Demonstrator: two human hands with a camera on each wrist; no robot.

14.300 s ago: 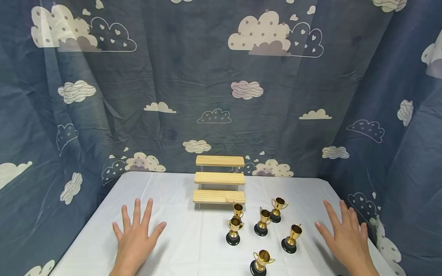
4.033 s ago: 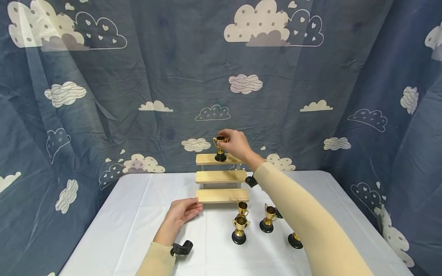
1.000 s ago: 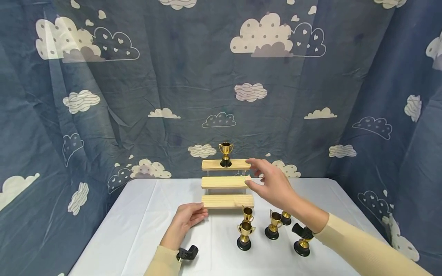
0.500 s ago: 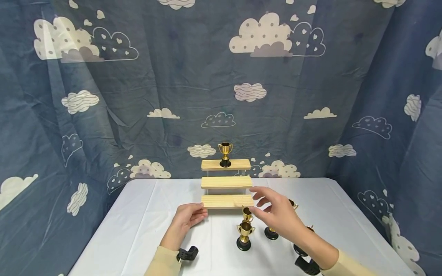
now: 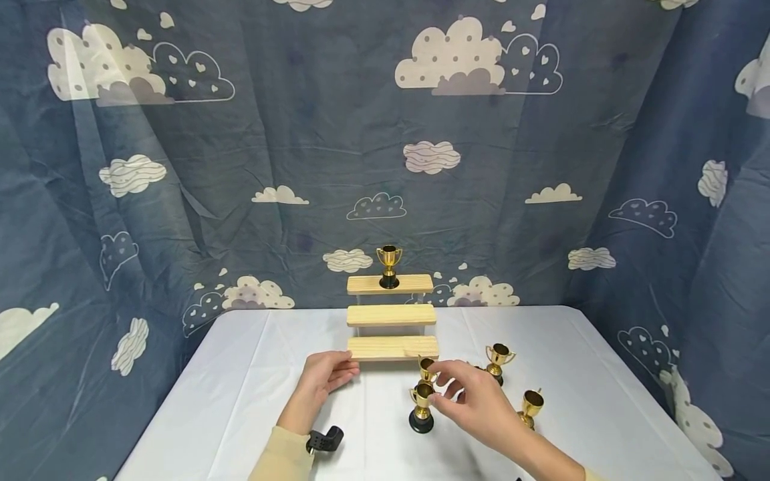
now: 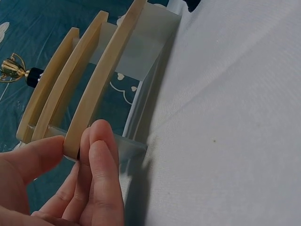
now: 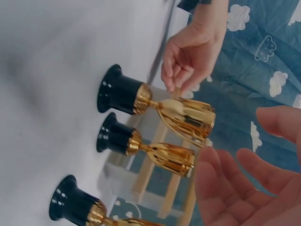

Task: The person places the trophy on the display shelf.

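My left hand [image 5: 321, 384] pinches the left end of the lowest board of a three-step wooden display stand [image 5: 391, 347]; the left wrist view shows thumb and fingers on either side of that board [image 6: 103, 75]. One small gold trophy cup [image 5: 389, 260] with a black base stands upright on the top step. My right hand [image 5: 481, 407] reaches toward the front trophy cup [image 5: 422, 422] on the table. In the right wrist view its fingertips are right at that cup's rim [image 7: 200, 117], thumb held apart. Close behind stands another trophy cup [image 7: 171, 157].
Further trophy cups stand to the right, one at the back [image 5: 498, 357] and one nearer [image 5: 532, 403]; another is mostly hidden behind my right hand. A white cloth covers the table [image 5: 240, 374]. A cloud-patterned blue curtain [image 5: 325, 140] hangs behind and along both sides.
One trophy cup has gone from the table to the top step. My right hand has let go of it and come down and forward to the front cups. My left hand stays on the stand.
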